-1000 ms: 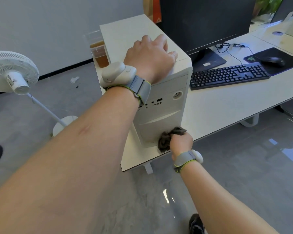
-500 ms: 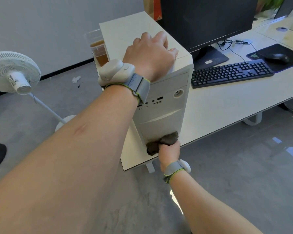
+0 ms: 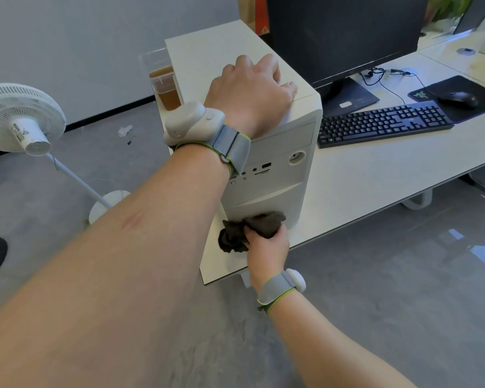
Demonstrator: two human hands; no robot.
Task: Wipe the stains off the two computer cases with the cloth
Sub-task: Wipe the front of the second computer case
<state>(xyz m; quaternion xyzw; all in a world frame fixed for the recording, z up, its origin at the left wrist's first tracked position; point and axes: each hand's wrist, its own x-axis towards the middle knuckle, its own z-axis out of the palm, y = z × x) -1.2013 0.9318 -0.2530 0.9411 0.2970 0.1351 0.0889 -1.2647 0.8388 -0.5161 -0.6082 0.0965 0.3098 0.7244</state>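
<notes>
At frame centre the left hand (image 3: 252, 91) lies open-palmed atop the white computer case (image 3: 275, 177); lower, the right hand (image 3: 266, 245) grips a dark cloth (image 3: 249, 231) against its front, on the bench (image 3: 361, 186).

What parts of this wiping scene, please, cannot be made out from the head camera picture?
- Stains on the white computer case: none can be made out; the dark cloth, gripped by the right hand, covers the lower front.
- Case left side: hidden by the left forearm.
- Left hand fingertips: curled over the top's far side, out of sight.
- Second case: not identifiable in this view.
- Monitor: top cut off by the frame edge.
</notes>
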